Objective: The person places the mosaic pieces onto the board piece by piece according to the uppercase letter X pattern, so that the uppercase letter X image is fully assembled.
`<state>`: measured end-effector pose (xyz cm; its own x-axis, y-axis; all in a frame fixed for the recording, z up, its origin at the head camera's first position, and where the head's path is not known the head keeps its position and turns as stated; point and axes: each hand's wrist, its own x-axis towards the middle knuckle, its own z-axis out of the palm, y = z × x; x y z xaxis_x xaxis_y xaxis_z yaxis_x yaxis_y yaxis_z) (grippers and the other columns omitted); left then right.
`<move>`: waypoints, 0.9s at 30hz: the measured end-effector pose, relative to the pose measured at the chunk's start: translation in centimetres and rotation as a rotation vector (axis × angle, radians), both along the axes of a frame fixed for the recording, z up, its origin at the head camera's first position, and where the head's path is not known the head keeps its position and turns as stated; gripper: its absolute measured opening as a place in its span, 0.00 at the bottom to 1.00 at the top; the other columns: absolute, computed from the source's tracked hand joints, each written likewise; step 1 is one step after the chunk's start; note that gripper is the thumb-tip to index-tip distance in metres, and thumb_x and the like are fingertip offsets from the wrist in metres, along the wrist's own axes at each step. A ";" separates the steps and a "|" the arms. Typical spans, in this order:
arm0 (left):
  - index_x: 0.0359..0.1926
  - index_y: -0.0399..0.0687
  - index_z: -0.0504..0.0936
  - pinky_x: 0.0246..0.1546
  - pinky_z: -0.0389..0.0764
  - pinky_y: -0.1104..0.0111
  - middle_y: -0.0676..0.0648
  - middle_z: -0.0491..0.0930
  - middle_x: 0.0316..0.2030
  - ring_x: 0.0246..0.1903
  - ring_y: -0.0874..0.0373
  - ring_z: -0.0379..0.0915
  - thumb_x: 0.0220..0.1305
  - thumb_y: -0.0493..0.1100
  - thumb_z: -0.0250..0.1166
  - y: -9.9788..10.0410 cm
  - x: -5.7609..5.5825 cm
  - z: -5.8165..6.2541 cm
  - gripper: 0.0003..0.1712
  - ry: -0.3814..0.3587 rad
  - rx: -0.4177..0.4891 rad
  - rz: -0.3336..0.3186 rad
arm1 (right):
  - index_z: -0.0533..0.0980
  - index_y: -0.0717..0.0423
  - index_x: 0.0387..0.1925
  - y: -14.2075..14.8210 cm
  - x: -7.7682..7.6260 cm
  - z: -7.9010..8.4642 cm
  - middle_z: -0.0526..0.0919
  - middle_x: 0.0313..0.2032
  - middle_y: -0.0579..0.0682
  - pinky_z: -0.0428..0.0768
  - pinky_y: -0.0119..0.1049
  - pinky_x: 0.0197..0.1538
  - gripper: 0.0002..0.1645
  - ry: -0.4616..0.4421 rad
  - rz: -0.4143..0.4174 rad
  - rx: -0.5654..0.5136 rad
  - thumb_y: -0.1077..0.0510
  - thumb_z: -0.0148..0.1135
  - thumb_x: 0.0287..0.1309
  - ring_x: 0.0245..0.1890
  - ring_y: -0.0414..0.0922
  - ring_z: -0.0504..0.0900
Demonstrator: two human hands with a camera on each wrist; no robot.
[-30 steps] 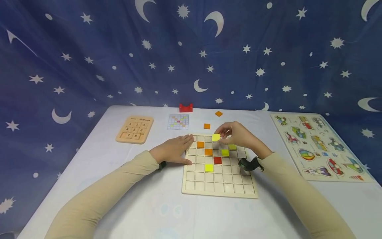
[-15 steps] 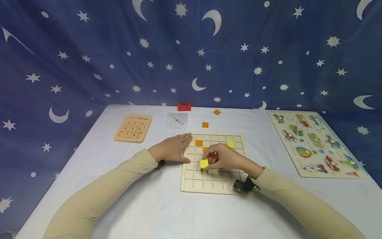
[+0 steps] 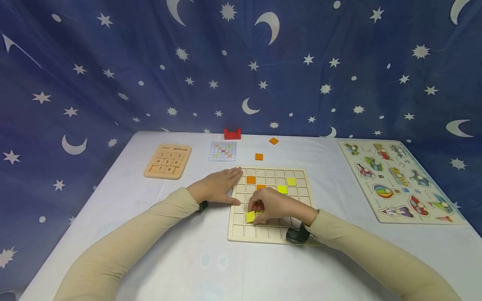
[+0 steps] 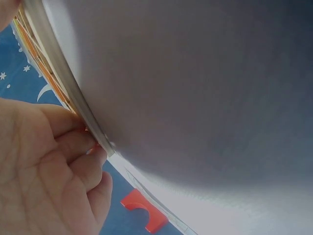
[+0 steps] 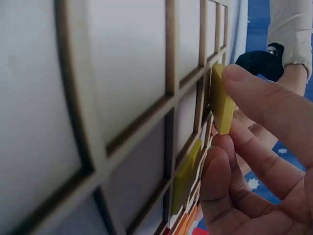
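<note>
In the head view, my right hand pinches a yellow square tile over the lower left part of a wooden grid board. The right wrist view shows this tile tilted at the grid between thumb and fingers. Another yellow tile sits in a nearby cell. Farther up the board lie orange tiles and yellow tiles; the red tile is hidden by my right hand in the head view. My left hand rests along the board's left edge, fingers extended.
Behind the board lie two loose orange tiles, a printed pattern card and a red notched block. A wooden number puzzle stands at left. At right lies a picture puzzle board.
My right hand has carried the yellow tile from the board's far edge toward the near left, then lowered it at the grid. The left hand keeps its place on the board's edge.
</note>
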<state>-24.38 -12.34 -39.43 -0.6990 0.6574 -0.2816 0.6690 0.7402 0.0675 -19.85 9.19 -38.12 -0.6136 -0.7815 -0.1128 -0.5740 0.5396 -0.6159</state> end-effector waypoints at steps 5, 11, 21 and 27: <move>0.73 0.39 0.45 0.74 0.48 0.60 0.42 0.42 0.74 0.74 0.50 0.39 0.57 0.73 0.53 0.1 0.0 0.1 0.58 -0.003 0.001 0.004 | 0.81 0.55 0.30 0.0 0.0 0.1 0.80 0.25 0.45 0.74 0.23 0.29 0.13 -0.005 0.000 0.021 0.58 0.76 0.40 0.26 0.35 0.71; 0.73 0.40 0.44 0.74 0.48 0.60 0.42 0.42 0.74 0.74 0.50 0.38 0.57 0.73 0.53 0.1 0.1 0.1 0.58 -0.009 -0.001 0.011 | 0.81 0.53 0.28 0.4 -0.3 -0.1 0.80 0.25 0.44 0.74 0.22 0.30 0.10 -0.020 -0.010 0.031 0.59 0.75 0.41 0.25 0.34 0.72; 0.73 0.39 0.45 0.74 0.48 0.60 0.42 0.42 0.74 0.74 0.50 0.39 0.57 0.73 0.52 0.1 0.1 -0.1 0.58 -0.001 -0.003 0.001 | 0.80 0.52 0.25 0.0 -0.5 -0.4 0.78 0.25 0.44 0.74 0.23 0.30 0.09 -0.007 -0.003 0.039 0.60 0.76 0.41 0.25 0.34 0.71; 0.73 0.39 0.45 0.74 0.48 0.59 0.41 0.42 0.74 0.74 0.50 0.39 0.58 0.73 0.52 0.1 0.1 0.0 0.57 0.009 -0.003 -0.004 | 0.81 0.53 0.27 -0.2 -0.5 -0.4 0.79 0.25 0.44 0.73 0.22 0.30 0.09 -0.015 0.010 0.037 0.60 0.75 0.42 0.25 0.34 0.71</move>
